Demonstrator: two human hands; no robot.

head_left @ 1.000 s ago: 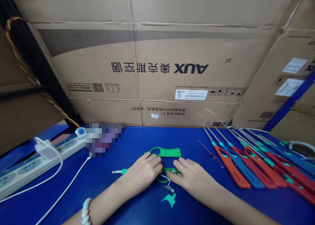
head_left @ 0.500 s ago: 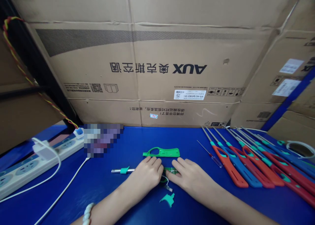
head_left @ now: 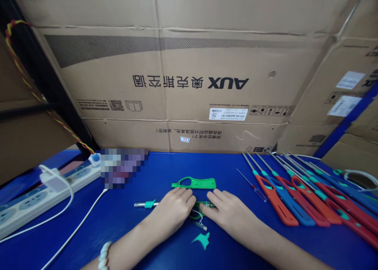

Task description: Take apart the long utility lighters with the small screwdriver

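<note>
An opened green lighter body (head_left: 208, 204) lies on the middle of a blue table (head_left: 177, 163). The left hand (head_left: 177, 207) curls over its left part, fingertips hidden, so whether they grip cannot be told; a metal tube (head_left: 139, 205) wearing a teal collar (head_left: 149, 204) sticks out leftward. The right hand (head_left: 226, 209) pinches the other end, thumb opposite fingers. White wires (head_left: 202, 216) loop down between the hands. Just beyond lies a green half-shell (head_left: 203, 183); nearer the viewer, a teal piece (head_left: 201, 240). Rightward are a screwdriver (head_left: 260, 193) and a row of coloured lighters (head_left: 279, 205); at far left, a white power strip (head_left: 44, 196). Printed cardboard (head_left: 189, 53) stands behind.
</note>
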